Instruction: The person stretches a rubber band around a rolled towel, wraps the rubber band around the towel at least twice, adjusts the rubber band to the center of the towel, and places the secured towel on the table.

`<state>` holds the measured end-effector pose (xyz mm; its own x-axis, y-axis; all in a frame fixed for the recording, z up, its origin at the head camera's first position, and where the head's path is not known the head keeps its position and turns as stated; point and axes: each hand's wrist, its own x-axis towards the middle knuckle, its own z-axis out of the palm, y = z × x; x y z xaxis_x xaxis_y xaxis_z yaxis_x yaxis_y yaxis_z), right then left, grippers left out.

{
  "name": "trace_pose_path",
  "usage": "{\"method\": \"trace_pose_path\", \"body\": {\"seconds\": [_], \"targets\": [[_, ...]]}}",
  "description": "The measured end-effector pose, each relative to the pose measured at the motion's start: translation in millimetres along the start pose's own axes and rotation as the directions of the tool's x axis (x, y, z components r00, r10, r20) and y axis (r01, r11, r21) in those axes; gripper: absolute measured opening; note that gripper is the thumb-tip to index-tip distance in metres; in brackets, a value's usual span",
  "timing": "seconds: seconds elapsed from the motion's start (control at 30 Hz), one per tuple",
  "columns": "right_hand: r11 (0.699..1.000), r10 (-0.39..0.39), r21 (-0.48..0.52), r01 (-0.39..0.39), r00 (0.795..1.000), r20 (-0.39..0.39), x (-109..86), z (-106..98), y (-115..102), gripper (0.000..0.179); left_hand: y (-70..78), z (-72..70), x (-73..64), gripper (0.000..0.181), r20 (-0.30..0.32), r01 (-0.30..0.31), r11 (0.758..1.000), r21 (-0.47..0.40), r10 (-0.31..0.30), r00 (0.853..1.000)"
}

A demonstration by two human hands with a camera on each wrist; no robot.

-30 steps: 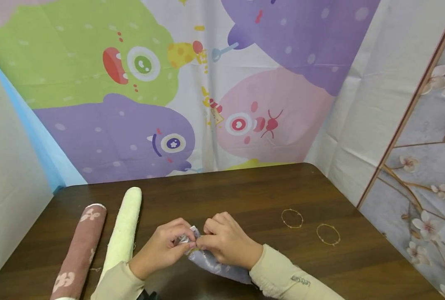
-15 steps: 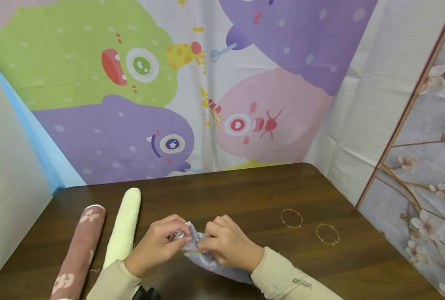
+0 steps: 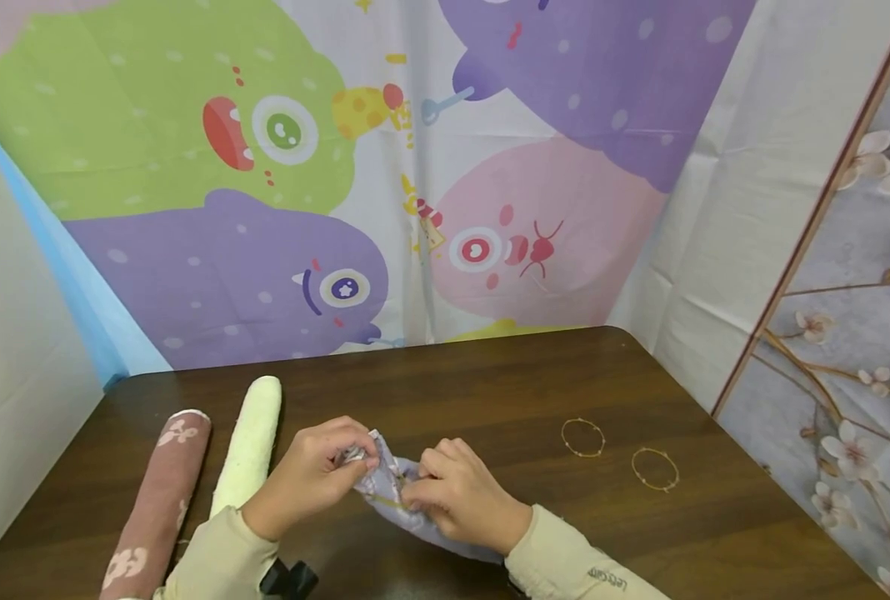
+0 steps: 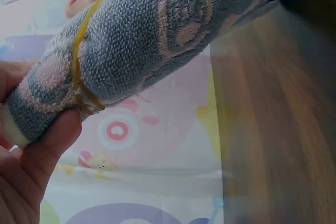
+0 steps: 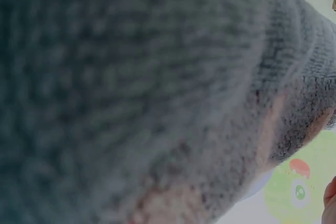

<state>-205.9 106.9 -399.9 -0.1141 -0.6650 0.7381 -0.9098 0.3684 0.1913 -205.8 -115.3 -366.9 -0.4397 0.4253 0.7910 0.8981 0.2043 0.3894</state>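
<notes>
A rolled grey towel [image 4: 131,45] with pinkish patterns is held above the table, looking lavender in the head view. My left hand [image 3: 306,475] grips its left end, thumb on the near side and fingers behind. Round the roll, close to that end, runs a yellow rubber band [image 4: 77,59], doubled on its lower side. My right hand [image 3: 463,496] has its fingers curled at the band, pinching it at the roll's upper side. The right wrist view is mostly filled by blurred towel, and the towel's far end is hidden behind the right forearm.
To the left lie a rolled brown towel [image 3: 162,500] with pale motifs and a rolled cream towel [image 3: 250,450]. Two more yellow bands [image 3: 583,437] lie on the right of the dark wooden table [image 3: 490,383]. A cartoon-print cloth [image 3: 385,167] hangs behind.
My left hand has shifted slightly up and left with the towel's end. The right hand has drawn a little down and right, widening the gap between the hands and showing more band.
</notes>
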Motion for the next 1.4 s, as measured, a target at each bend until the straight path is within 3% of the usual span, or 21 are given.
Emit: {"method": "trace_pose_path", "body": {"seconds": [0.57,0.73,0.87,0.97,1.03,1.13,1.2,1.23,1.27,1.3,1.33,1.4], "targets": [[0.998,0.062,0.029,-0.062,0.998,-0.020,-14.5,-5,-3,0.033,-2.2,-13.9,4.2,0.032,-0.089,-0.005,1.000,0.014,0.007,0.996],[0.997,0.063,0.043,-0.061,0.998,-0.027,-17.3,-6,-3,0.035,2.1,-13.6,4.8,0.031,-0.080,0.042,0.999,-0.016,-0.043,0.996],[0.990,0.124,0.073,-0.123,0.992,-0.008,-14.2,-6,-2,0.029,8.3,-6.8,7.8,0.026,-0.044,0.124,0.992,-0.014,-0.124,0.991],[0.964,0.232,0.122,-0.237,0.971,0.056,-10.2,-7,-5,0.020,13.9,-4.2,10.1,0.020,-0.069,0.215,0.977,0.004,-0.214,0.974],[0.937,0.306,0.133,-0.322,0.944,0.126,-7.1,-9,-7,0.035,17.5,-3.6,11.0,0.017,-0.085,0.305,0.952,0.017,-0.303,0.949],[0.901,0.391,0.106,-0.420,0.894,0.219,-3.0,-10,-11,0.059,22.9,-3.3,13.5,0.011,-0.080,0.464,0.886,0.001,-0.462,0.883],[0.890,0.421,0.074,-0.450,0.873,0.246,-0.2,-10,-12,0.058,25.8,-2.9,15.6,0.009,-0.069,0.547,0.837,-0.019,-0.547,0.834],[0.884,0.433,0.069,-0.462,0.865,0.253,0.8,-9,-12,0.055,26.9,-2.7,16.4,0.009,-0.061,0.572,0.819,-0.031,-0.573,0.817],[0.876,0.444,0.077,-0.476,0.859,0.256,1.5,-9,-12,0.052,27.5,-2.6,16.5,0.009,-0.053,0.584,0.811,-0.045,-0.586,0.809],[0.869,0.452,0.092,-0.486,0.855,0.253,2.1,-8,-11,0.049,27.5,-2.6,16.4,0.010,-0.048,0.579,0.814,-0.039,-0.580,0.813],[0.859,0.461,0.112,-0.499,0.850,0.255,2.7,-9,-10,0.046,27.2,-2.7,15.8,0.011,-0.040,0.562,0.827,-0.022,-0.562,0.826],[0.836,0.471,0.172,-0.520,0.843,0.260,3.0,-9,-8,0.042,25.3,-3.4,13.5,0.015,-0.009,0.499,0.867,0.012,-0.499,0.867]]}}
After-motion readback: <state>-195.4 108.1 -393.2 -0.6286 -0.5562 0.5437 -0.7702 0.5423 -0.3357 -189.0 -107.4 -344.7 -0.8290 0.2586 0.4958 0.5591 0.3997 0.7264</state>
